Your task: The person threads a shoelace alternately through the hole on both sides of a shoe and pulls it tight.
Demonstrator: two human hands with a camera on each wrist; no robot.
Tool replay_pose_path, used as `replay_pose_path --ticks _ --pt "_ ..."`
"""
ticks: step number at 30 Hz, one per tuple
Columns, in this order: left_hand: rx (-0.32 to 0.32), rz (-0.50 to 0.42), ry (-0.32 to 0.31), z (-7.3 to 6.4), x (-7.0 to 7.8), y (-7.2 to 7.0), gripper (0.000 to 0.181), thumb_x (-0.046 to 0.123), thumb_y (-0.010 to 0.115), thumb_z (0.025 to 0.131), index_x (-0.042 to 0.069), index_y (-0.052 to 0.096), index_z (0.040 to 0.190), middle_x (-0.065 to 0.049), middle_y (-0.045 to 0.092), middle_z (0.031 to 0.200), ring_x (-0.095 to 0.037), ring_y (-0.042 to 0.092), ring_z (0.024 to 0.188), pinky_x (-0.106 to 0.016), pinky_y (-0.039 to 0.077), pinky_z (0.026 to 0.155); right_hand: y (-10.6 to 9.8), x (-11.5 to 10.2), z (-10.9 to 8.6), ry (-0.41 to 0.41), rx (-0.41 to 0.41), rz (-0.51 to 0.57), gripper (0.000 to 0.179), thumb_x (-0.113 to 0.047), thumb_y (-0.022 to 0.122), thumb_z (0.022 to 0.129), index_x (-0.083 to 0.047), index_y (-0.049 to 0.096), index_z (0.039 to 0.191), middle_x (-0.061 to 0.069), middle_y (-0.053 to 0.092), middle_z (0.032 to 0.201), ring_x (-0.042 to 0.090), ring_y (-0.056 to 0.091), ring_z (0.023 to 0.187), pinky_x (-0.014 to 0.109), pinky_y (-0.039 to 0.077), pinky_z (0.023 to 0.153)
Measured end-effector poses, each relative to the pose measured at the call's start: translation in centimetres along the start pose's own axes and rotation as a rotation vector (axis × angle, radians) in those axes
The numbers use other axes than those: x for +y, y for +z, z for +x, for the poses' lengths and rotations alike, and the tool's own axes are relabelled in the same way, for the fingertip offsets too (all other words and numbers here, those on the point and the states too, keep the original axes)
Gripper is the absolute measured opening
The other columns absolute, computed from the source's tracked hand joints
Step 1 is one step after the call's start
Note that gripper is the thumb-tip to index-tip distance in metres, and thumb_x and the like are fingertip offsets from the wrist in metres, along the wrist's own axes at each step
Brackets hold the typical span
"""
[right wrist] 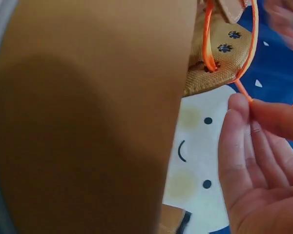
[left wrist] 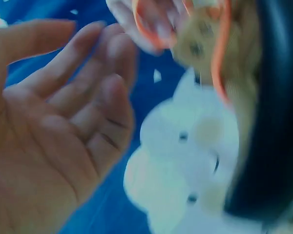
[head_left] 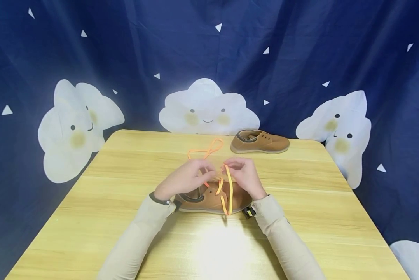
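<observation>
A brown shoe [head_left: 199,203] with an orange lace [head_left: 231,194] through some of its eyelets stands on the table, toe to the right. My right hand [head_left: 245,175] is above the toe end; in the right wrist view its thumb and forefinger pinch the lace [right wrist: 243,91] just beyond the eyelet flap. Over the shoe's opening is my left hand [head_left: 185,178]. In the left wrist view that hand [left wrist: 63,117] has loosely bent fingers with nothing between them, apart from the shoe. Another length of lace loops onto the table behind the shoe.
A second brown shoe [head_left: 260,143], with no lace visible in its eyelets, stands at the back right edge of the wooden table [head_left: 125,217]. Behind the table hangs a dark blue curtain [head_left: 188,39] with white clouds. Bright glare lies on the tabletop in front of the laced shoe.
</observation>
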State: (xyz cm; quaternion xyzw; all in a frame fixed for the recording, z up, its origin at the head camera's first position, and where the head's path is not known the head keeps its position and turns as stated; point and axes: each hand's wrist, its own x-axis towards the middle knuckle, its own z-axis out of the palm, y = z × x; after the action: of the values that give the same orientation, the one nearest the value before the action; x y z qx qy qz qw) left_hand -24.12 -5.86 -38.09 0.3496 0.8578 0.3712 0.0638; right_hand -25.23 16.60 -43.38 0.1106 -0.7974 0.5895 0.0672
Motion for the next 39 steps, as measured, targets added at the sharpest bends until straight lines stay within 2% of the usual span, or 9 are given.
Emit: replay_pose_path --ticks 6,8,10,14,16,23,30,35,39 --pt "0.017 0.312 -0.184 -0.3 -0.9 -0.3 0.019 0.023 0.065 0.099 0.01 0.076 0.106 -0.003 0.073 0.103 -0.016 0.065 0.086 -0.032 0.054 0.071 0.1 0.6 0.0 0.12 -0.004 0.165 0.014 0.007 0.071 0.09 0.012 0.074 0.102 0.026 0.078 0.097 0.016 0.077 0.078 0.023 0.061 0.074" --pt "0.017 0.364 -0.253 -0.5 -1.2 -0.4 0.019 0.026 0.068 0.096 0.01 0.075 0.104 -0.002 0.07 0.097 -0.016 0.062 0.082 -0.03 0.05 0.063 0.2 0.6 0.0 0.152 -0.008 0.191 0.016 0.006 0.071 0.09 0.013 0.073 0.104 0.021 0.079 0.095 0.012 0.076 0.076 0.023 0.062 0.074" --pt "-0.011 0.397 -0.312 -0.7 -1.5 -0.6 0.019 0.027 0.07 0.093 0.009 0.07 0.087 0.001 0.062 0.08 -0.013 0.055 0.068 -0.027 0.041 0.054 0.2 0.6 0.1 0.175 -0.014 0.197 0.016 0.005 0.071 0.09 0.013 0.073 0.104 0.017 0.08 0.093 0.009 0.076 0.077 0.023 0.062 0.075" --pt "-0.091 0.421 -0.4 -1.0 -1.7 -0.9 0.046 0.028 0.071 0.094 0.015 0.045 0.058 0.007 0.037 0.055 -0.01 0.036 0.05 -0.024 0.026 0.046 0.4 0.6 0.1 0.2 -0.031 0.183 0.016 0.004 0.072 0.09 0.012 0.074 0.104 0.014 0.081 0.092 0.008 0.075 0.078 0.022 0.061 0.076" --pt "-0.11 0.433 -0.422 -1.0 -1.8 -0.9 0.054 0.029 0.071 0.096 0.018 0.04 0.054 0.008 0.035 0.051 -0.009 0.035 0.049 -0.024 0.026 0.045 0.4 0.5 0.1 0.215 -0.041 0.175 0.016 0.003 0.072 0.09 0.011 0.074 0.104 0.014 0.081 0.093 0.007 0.075 0.078 0.022 0.061 0.076" --pt "-0.054 0.498 -0.379 -0.5 -2.5 -0.3 0.055 0.021 0.067 0.098 0.021 0.041 0.049 0.009 0.04 0.047 -0.009 0.04 0.048 -0.025 0.029 0.044 0.5 0.6 0.0 0.229 -0.067 0.157 0.021 -0.001 0.077 0.089 0.012 0.073 0.105 0.014 0.081 0.092 0.005 0.074 0.076 0.021 0.059 0.075" --pt "-0.01 0.507 -0.355 -0.1 -3.0 0.2 0.049 0.016 0.066 0.095 0.02 0.048 0.05 0.009 0.044 0.047 -0.01 0.044 0.048 -0.025 0.032 0.043 0.4 0.9 0.0 0.245 -0.086 0.046 0.023 -0.01 0.075 0.093 0.007 0.076 0.107 0.016 0.08 0.102 0.005 0.072 0.086 0.02 0.055 0.083" --pt "0.079 0.475 -0.334 0.1 -2.0 0.4 0.018 0.018 0.068 0.093 0.015 0.071 0.075 0.004 0.062 0.072 -0.014 0.055 0.063 -0.028 0.041 0.05 0.3 0.7 0.0 0.271 -0.104 0.0 0.022 -0.013 0.069 0.097 0.004 0.077 0.108 0.014 0.08 0.103 0.011 0.069 0.097 0.024 0.05 0.092" --pt "0.172 0.423 -0.205 0.5 -1.0 1.4 0.011 0.023 0.072 0.093 0.016 0.08 0.094 0.002 0.072 0.091 -0.012 0.059 0.071 -0.027 0.045 0.053 0.3 1.0 0.1 0.286 -0.116 -0.008 0.021 -0.011 0.065 0.099 0.004 0.077 0.106 0.012 0.079 0.104 0.013 0.066 0.101 0.025 0.047 0.093"
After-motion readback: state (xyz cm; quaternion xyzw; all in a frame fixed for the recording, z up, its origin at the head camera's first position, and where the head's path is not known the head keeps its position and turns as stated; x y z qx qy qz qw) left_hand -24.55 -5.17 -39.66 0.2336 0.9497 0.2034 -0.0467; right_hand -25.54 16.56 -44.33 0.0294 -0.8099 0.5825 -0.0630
